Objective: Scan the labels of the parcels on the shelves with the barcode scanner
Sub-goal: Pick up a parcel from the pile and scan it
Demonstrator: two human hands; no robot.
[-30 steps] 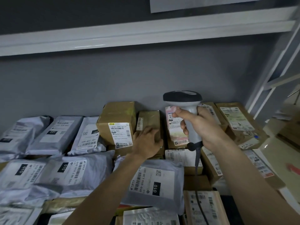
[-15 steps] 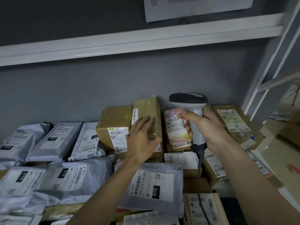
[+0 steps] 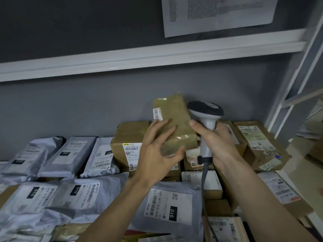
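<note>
My left hand (image 3: 157,151) grips a small brown cardboard parcel (image 3: 174,119) and holds it tilted above the pile, thumb under its lower edge and fingers spread across its face. A narrow barcode sticker shows on the parcel's upper left side. My right hand (image 3: 215,142) grips the handle of the grey and black barcode scanner (image 3: 206,116), forefinger at the trigger. The scanner's head sits just right of the lifted parcel and its cable hangs down. Beneath lie a larger brown box (image 3: 129,137) with a white label and grey mailer bags (image 3: 167,206).
Grey mailers (image 3: 66,156) fill the left of the shelf, brown boxes (image 3: 258,142) the right. A white shelf rail (image 3: 148,56) runs overhead, with a printed sheet (image 3: 218,13) on the grey wall. The white shelf upright (image 3: 297,88) stands at the right.
My left hand has pulled the small brown parcel out from between the boxes and raised it, tilting it. The scanner in my right hand stayed close beside it; the camera tipped upward.
</note>
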